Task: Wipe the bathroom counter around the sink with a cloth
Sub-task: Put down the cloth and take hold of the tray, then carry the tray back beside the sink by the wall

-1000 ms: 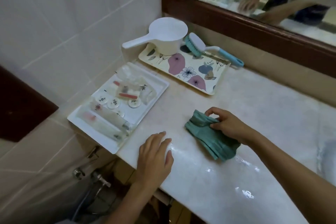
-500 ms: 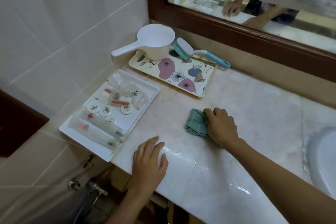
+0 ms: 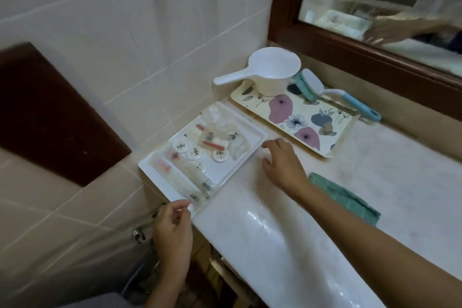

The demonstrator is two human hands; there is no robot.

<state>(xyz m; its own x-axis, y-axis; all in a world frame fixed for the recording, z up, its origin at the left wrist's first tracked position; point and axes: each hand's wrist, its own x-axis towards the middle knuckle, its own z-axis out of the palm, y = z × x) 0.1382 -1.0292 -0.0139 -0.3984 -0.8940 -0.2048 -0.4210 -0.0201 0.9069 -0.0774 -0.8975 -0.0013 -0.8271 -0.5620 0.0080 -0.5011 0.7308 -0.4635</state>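
Altogether, one cloth (image 3: 350,200), one white tray (image 3: 155,177), one floral tray (image 3: 333,139) lie out.

Counter (image 3: 400,182) corner taken up by white tray (image 3: 162,186) at 9 o'clock, floral tray (image 3: 350,124) at 12, open marble left at 3 beyond cloth (image 3: 347,197)

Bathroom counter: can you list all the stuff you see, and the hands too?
counter: one, pale marble, along wall.
cloth: one, teal, on counter beside right forearm.
white tray: one, white, counter's left end, holding toiletries.
flowery tray: one, cream, by back wall.
scoop: one, white, on flowery tray.
brush: one, white and blue, flowery tray's back edge.
mirror: one, brown frame, above counter.
left hand: one, at white tray's near corner.
right hand: one, open, beside white tray.
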